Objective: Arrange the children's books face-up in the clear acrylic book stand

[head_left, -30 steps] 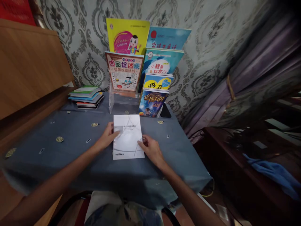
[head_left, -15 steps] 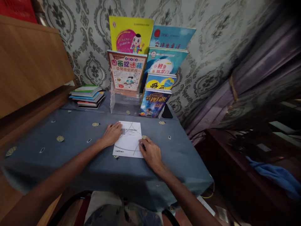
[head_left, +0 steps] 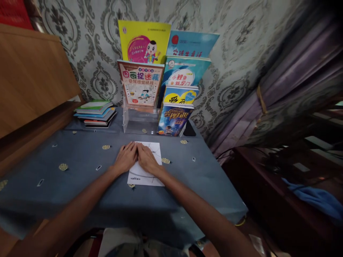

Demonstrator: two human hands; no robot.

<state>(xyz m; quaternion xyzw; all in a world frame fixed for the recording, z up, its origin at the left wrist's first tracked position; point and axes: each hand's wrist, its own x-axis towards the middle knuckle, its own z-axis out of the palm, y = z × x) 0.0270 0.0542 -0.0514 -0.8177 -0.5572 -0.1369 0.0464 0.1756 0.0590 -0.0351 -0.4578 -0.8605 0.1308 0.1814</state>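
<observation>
A thin white booklet (head_left: 146, 180) with grey curved lines and printed lettering lies flat on the cloth-covered table. My left hand (head_left: 127, 157) rests over its upper left edge, fingers stretched forward. Beside it, my right hand (head_left: 147, 159) lies across the upper part of the cover, its fingertips close against the left hand's. Both hands are palm down, and between them they hide much of the cover's upper left. Whether any finger is under the booklet's edge, I cannot tell.
Behind the booklet stands a clear acrylic rack (head_left: 140, 121) with several upright children's books, among them a blue one (head_left: 175, 119) in front. A stack of books (head_left: 96, 113) sits at the back left. A black phone-like object (head_left: 190, 129) lies right of the rack.
My right hand has moved from the booklet's right edge up and left across the cover, coming beside my left hand. The left hand stays at the left edge. The view has shifted slightly.
</observation>
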